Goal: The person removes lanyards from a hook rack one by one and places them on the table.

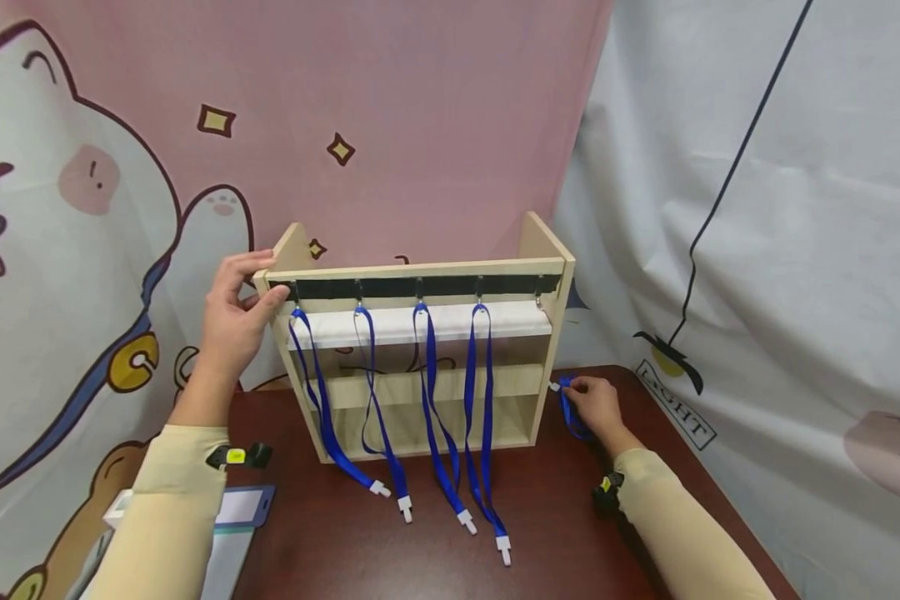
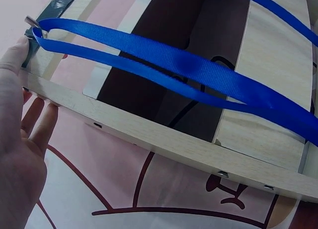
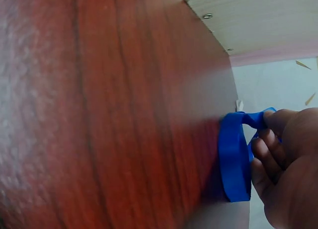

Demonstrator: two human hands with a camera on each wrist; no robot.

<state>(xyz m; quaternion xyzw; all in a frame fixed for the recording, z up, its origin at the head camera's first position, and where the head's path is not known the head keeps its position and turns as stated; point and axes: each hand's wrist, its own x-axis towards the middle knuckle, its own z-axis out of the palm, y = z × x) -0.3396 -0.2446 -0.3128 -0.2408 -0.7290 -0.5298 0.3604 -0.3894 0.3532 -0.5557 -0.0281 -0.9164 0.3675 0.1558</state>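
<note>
A small wooden rack (image 1: 427,385) stands on the table, a black strip (image 1: 450,287) with metal hooks along its top front. My left hand (image 1: 232,325) grips the rack's upper left corner, thumb on the front and fingers around the side. Several blue lanyards hang from the hooks, among them a leftmost lanyard (image 2: 174,65) near that hand; their white clips lie on the table. The rightmost hook (image 1: 539,298) bears no lanyard. To the right of the rack, my right hand (image 1: 600,407) pinches another blue lanyard (image 3: 231,159), looped just above the tabletop.
Behind the dark red-brown table (image 1: 345,533) hangs a printed pink and white curtain (image 1: 435,125). At the left front, a blue-edged card or device (image 1: 242,507) and a pale flat item (image 1: 228,558) lie partly under my left forearm.
</note>
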